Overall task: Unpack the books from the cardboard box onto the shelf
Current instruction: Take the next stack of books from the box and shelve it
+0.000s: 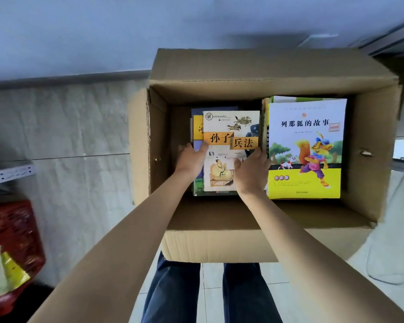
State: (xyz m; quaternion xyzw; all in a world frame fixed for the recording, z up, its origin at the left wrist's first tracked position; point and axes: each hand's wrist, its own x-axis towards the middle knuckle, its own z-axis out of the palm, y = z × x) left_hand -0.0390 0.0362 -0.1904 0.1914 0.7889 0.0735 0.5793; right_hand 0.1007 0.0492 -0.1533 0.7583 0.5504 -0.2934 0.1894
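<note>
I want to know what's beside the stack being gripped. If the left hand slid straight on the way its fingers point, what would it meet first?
Probably the cardboard box's far wall. The left hand points away from the person along the left edge of the orange-titled book, with only shadowed space ahead; depth there is hard to judge.

Two book stacks (231, 127) (306, 145) are crowding the open cardboard box (219, 243), leaving narrow gaps along its left wall and between them.

Home or storeroom corner, pale tiled floor (84, 127) running to a plain wall (79, 31), cardboard box (219, 243) of children's books (306, 145) sitting open, red basket (12, 231) lying nearby.
</note>
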